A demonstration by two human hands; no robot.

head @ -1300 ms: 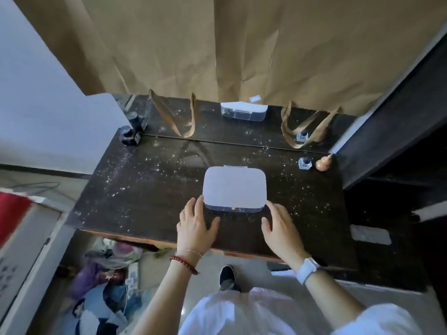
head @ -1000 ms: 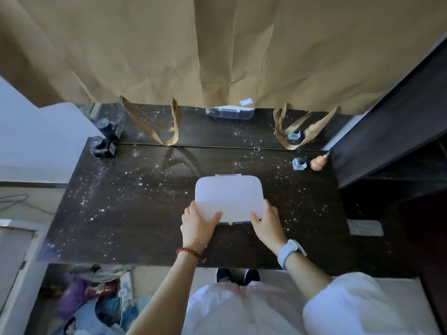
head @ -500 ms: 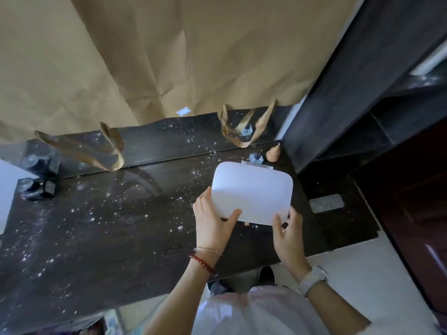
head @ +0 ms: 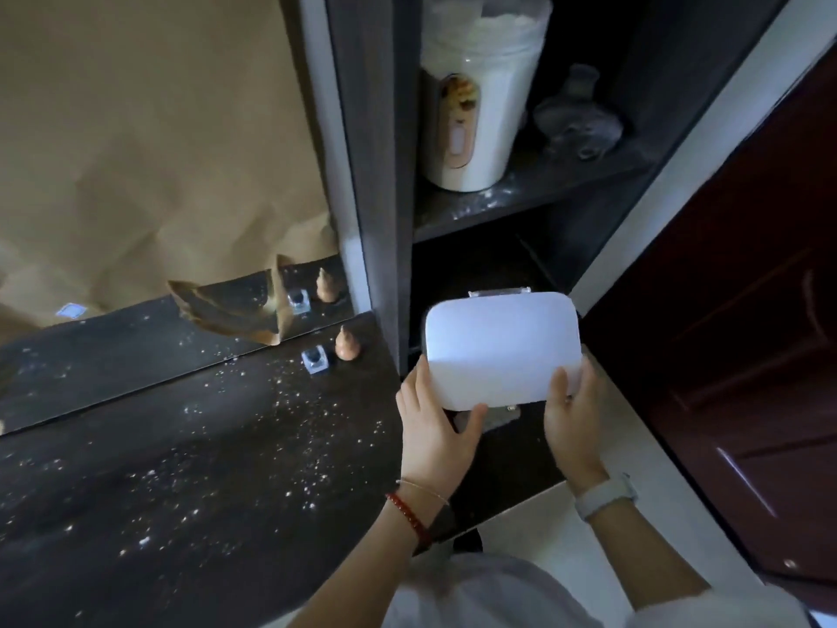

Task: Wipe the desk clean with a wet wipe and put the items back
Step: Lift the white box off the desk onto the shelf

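A white rounded box [head: 500, 344] with a small metal clasp is lifted off the desk and held in front of a dark shelf unit. My left hand [head: 432, 430] grips its near left corner, and my right hand [head: 571, 417] grips its near right corner. The dark desk [head: 190, 451] at the left is speckled with white powder. A small glass bottle [head: 315, 359] and a tan gourd-shaped ornament [head: 346, 344] stand at the desk's far right corner. No wet wipe is in view.
The shelf unit [head: 389, 174] rises to the right of the desk. Its upper shelf holds a tall white container [head: 475, 106] and a dark vase [head: 577, 117]. A mirror [head: 136, 346] covered with brown paper backs the desk. A dark red door [head: 747, 355] is at the right.
Both hands took hold of the white box, lifted it off the desk and carried it right to the shelf unit. The view has swung right with it.
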